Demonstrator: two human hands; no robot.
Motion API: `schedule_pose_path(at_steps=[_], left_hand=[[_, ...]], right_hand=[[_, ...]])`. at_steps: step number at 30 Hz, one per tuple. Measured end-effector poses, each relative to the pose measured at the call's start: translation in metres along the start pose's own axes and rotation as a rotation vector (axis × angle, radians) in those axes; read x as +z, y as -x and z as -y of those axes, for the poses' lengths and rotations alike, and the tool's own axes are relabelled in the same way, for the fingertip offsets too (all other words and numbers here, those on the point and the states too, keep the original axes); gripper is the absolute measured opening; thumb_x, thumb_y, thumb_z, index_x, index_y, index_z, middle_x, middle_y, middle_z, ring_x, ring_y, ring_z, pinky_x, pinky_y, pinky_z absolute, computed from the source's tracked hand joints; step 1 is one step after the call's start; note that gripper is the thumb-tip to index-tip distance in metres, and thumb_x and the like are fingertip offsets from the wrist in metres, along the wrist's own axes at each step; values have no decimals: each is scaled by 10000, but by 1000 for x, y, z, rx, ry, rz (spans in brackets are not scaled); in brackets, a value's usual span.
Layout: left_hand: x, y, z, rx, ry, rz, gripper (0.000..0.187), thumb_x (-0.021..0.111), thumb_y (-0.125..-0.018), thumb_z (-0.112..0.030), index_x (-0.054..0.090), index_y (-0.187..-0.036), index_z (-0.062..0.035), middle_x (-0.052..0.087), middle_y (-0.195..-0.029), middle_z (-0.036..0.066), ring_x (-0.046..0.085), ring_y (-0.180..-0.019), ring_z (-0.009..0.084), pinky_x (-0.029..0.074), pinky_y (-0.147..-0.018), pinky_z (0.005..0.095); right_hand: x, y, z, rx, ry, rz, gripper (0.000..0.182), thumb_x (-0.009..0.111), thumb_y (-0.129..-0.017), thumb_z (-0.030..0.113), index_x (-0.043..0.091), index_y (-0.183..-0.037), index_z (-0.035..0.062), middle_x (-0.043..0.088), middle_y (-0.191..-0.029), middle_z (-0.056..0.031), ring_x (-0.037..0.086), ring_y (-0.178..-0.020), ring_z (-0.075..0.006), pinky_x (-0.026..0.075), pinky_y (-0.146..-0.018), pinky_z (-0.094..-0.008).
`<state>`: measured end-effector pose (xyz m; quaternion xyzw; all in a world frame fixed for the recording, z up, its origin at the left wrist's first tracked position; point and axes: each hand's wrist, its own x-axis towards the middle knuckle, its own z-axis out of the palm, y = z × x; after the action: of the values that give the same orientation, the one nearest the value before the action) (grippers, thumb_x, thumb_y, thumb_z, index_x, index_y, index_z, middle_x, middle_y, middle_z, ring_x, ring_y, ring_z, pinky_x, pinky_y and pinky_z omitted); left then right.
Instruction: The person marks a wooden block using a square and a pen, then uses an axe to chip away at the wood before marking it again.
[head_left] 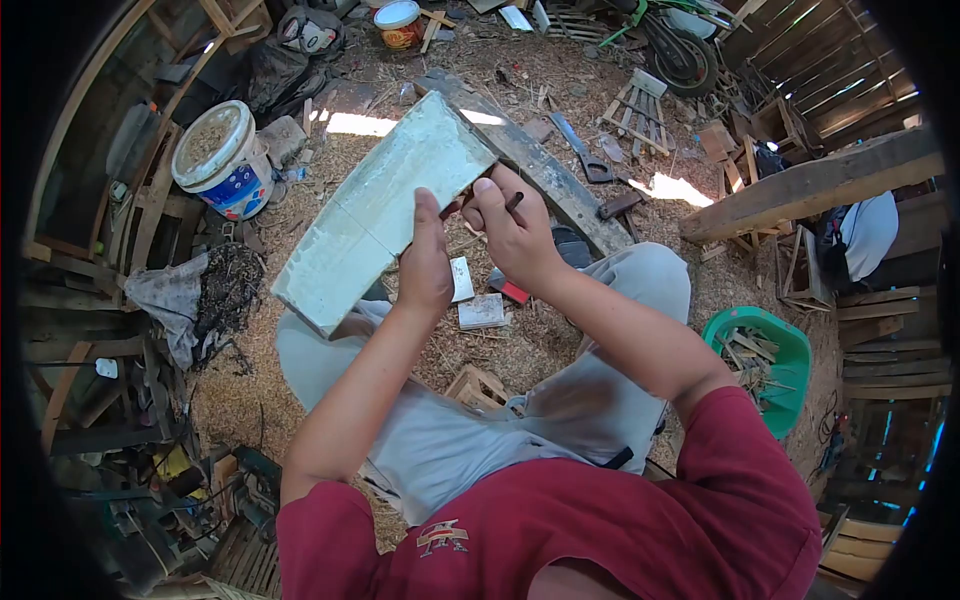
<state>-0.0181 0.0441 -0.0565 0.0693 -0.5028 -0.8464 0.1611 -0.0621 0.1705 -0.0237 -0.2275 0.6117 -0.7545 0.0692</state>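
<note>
A pale green, roughly painted wooden board (400, 180) lies tilted across my lap and the plank in front of me. A thin dark line crosses its face. My left hand (428, 250) grips the near edge, thumb on top and fingers hidden underneath. At the board's right corner, my right hand (515, 225) is closed round a dark pencil-like stick (515, 201), whose one end sticks out past the fingers. Its other end is hidden by the hand.
Beyond the board runs a worn plank (560, 190), with a handsaw (582, 150) and a hammer (620, 205) near it. A paint bucket (225, 165) stands left. To the right are a green tub (800, 360) of wood scraps and a thick wooden beam (830, 185). Wood shavings cover the floor.
</note>
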Motion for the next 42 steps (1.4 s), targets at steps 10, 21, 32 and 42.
schedule_pose_path(at_steps=[10, 21, 32, 42], left_hand=[[27, -3, -8, 40, 223, -34, 800, 342, -1135, -680, 464, -1591, -34, 594, -1542, 135, 571, -1412, 263, 397, -1215, 409], [21, -24, -25, 48, 215, -213, 622, 445, -1146, -578, 570, -1464, -58, 699, -1376, 87, 655, -1219, 201, 458, -1088, 401], [-43, -41, -37, -20, 50, -383, 373, 512, -1020, -220, 652, -1301, -17, 690, -1278, 105, 626, -1227, 227, 486, -1095, 409], [-36, -49, 11, -327, -29, -50, 904, 306, -1028, -870, 520, -1392, -72, 584, -985, 60, 598, -838, 189, 550, -735, 348]], right_hand=[[2, -23, -7, -65, 80, -69, 373, 519, -1160, 295, 534, -898, 30, 583, -717, -37, 527, -682, -87, 456, -604, -320], [7, -38, 8, -16, 88, -9, 256, 598, -1121, 228, 647, -1001, 8, 650, -806, -44, 578, -747, -79, 478, -642, -298], [-118, -37, 68, 340, 575, 1, 380, 717, -998, 276, 685, -1266, 8, 659, -977, -25, 600, -881, -119, 505, -774, -320], [-280, -11, 80, 455, 332, 8, 280, 572, -1097, 122, 681, -1353, 90, 650, -886, 36, 540, -699, -44, 461, -617, -219]])
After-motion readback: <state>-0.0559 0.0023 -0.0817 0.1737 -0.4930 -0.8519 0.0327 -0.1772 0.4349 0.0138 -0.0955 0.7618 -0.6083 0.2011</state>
